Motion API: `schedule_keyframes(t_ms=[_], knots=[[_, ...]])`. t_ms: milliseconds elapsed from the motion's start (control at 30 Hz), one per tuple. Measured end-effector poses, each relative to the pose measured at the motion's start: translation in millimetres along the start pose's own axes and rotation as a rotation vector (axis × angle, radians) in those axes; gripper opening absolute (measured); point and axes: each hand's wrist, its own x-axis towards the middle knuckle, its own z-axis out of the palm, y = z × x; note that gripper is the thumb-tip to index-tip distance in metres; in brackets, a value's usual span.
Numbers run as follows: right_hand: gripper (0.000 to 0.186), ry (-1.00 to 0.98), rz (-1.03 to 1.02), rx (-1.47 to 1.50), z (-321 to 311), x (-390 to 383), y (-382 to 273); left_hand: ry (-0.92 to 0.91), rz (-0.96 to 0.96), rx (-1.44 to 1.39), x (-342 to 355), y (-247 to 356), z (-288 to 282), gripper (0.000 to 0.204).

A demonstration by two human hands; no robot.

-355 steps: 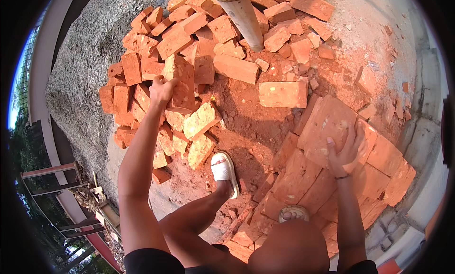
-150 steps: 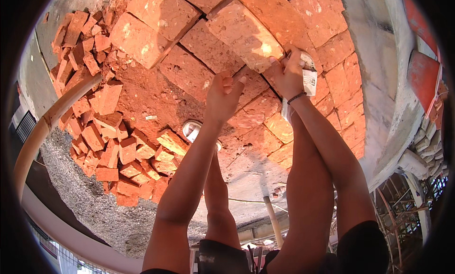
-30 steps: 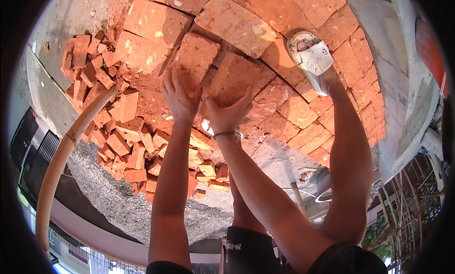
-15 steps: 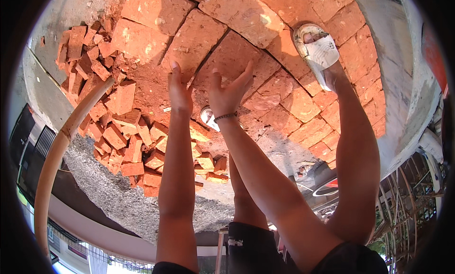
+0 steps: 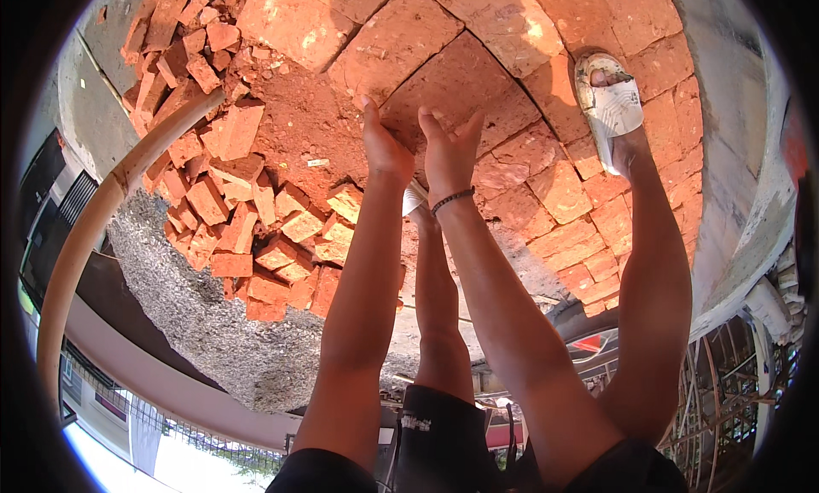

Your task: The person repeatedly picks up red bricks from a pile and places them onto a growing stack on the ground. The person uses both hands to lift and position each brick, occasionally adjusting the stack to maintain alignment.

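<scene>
My left hand (image 5: 388, 154) is at the near corner of a large square red brick slab (image 5: 461, 82), thumb stretched out and the other fingers mostly hidden. Just to its right, my right hand (image 5: 450, 156) wears a dark beaded bracelet (image 5: 452, 200). Its thumb and fingers are spread over the slab's near edge. Neither hand visibly grips anything; whether they touch the slab I cannot tell. Another slab (image 5: 397, 41) adjoins it on the left, with narrow dark gaps between them. Loose red soil (image 5: 299, 109) lies beside the slabs.
A heap of broken red brick pieces (image 5: 235, 177) spreads at the left. A curved pale pole (image 5: 102, 207) crosses in front of it. My sandalled foot (image 5: 610, 109) rests on smaller laid bricks at the right. Grey gravel (image 5: 205, 331) lies nearer, and a pale curved wall edge (image 5: 734, 275) bounds the right.
The view has shifted, so the bricks appear farther right and higher. My hands have come closer together, the right one moving toward the left along the slab's near edge.
</scene>
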Motion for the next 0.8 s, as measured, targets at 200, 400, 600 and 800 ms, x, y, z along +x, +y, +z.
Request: schedule_keyframes(t_ms=[200, 400, 600, 800], knots=[[0.05, -0.018, 0.022, 0.13, -26.1, 33.4, 22.2, -0.019, 0.07, 0.425, -18.4, -8.4, -51.9, 0.068], [0.029, 0.081, -0.466, -0.326, -44.8, -6.0, 63.8, -0.001, 0.022, 0.541, -30.8, -92.0, -202.4, 0.062], [0.05, -0.956, -0.428, -1.605, -32.6, -101.1, 110.6, 0.224, -0.128, 0.551, -78.4, -169.6, -376.8, 0.053], [0.058, -1.581, -0.763, -2.822, 84.1, -208.7, 119.6, 0.416, -0.051, 0.039, -141.7, -178.1, -516.6, 0.043]])
